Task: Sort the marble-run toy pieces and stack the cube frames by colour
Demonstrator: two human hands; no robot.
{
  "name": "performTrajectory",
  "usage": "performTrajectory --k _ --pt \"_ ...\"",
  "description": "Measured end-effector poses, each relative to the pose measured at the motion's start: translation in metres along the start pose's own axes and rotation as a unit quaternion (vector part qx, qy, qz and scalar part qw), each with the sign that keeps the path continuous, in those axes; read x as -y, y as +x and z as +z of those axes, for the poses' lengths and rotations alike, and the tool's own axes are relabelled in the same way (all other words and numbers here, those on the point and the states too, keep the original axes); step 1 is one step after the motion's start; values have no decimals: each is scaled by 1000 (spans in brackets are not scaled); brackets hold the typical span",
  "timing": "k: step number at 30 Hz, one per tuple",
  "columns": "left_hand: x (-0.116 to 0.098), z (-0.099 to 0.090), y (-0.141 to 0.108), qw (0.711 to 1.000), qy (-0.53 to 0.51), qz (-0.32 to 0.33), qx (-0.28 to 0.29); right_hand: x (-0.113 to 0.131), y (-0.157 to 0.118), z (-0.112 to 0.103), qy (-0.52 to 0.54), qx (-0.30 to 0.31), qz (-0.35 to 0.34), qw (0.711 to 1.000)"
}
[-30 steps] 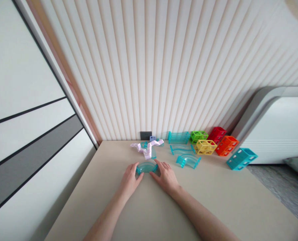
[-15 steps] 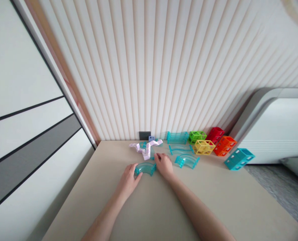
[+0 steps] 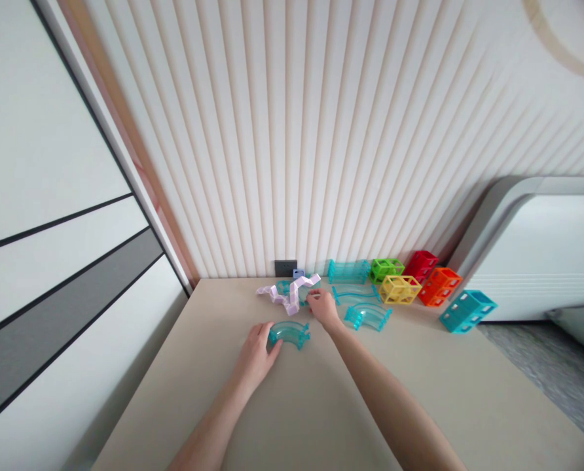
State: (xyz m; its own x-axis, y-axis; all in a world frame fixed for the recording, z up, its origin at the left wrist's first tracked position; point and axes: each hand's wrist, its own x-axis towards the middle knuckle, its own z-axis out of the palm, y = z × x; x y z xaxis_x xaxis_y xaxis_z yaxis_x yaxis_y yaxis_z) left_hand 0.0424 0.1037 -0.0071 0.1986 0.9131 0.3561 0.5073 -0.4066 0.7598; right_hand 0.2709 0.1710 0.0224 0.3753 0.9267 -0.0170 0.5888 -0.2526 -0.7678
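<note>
My left hand (image 3: 258,353) grips the left end of a curved translucent teal track piece (image 3: 290,333) lying on the table, thumb at the front and fingers behind. Farther back, my right hand (image 3: 323,307) has its fingers drawn together beside a lilac zigzag piece (image 3: 292,296). What its fingertips hold, if anything, is too small to make out. Around the zigzag piece, parts of more teal pieces (image 3: 283,287) show, partly covered by it. To the right of that hand lie another curved teal track piece (image 3: 368,316) and a long, slightly bent one (image 3: 355,294).
By the ribbed wall stand a straight teal piece (image 3: 349,271) and several open-sided blocks: green (image 3: 386,269), red (image 3: 421,266), yellow (image 3: 399,289), orange (image 3: 439,286) and blue (image 3: 467,311). A black socket (image 3: 285,268) and a small blue piece (image 3: 298,273) are at the back.
My right hand has moved away from the curved track piece, back toward the zigzag piece and the teal parts there. My left hand stays on the curved piece.
</note>
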Motion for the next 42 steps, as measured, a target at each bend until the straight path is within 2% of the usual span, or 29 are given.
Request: performTrajectory --k 8,13,17,26,30,35,39,42 --pt "-4 -1 0 998 51 26 20 9 -3 2 103 -12 -15 994" --pt "-5 -2 0 994 95 25 44 24 1 0 133 -14 -36 990" --pt "-6 -3 0 991 114 29 58 39 2 -11 120 -22 -65 990" --pt "-1 0 -1 990 118 50 54 53 -10 -41 45 -110 -131 984" --pt "-2 0 -3 991 114 53 51 41 -19 -49 66 -120 -139 981" --pt "-5 2 -6 991 112 53 54 -1 -48 -49 126 -79 -155 977" --pt "-4 4 -7 990 122 56 47 -36 -73 -43 163 -66 -266 948" --pt "-3 5 -6 988 125 72 46 -45 -83 -40 146 -58 -339 927"
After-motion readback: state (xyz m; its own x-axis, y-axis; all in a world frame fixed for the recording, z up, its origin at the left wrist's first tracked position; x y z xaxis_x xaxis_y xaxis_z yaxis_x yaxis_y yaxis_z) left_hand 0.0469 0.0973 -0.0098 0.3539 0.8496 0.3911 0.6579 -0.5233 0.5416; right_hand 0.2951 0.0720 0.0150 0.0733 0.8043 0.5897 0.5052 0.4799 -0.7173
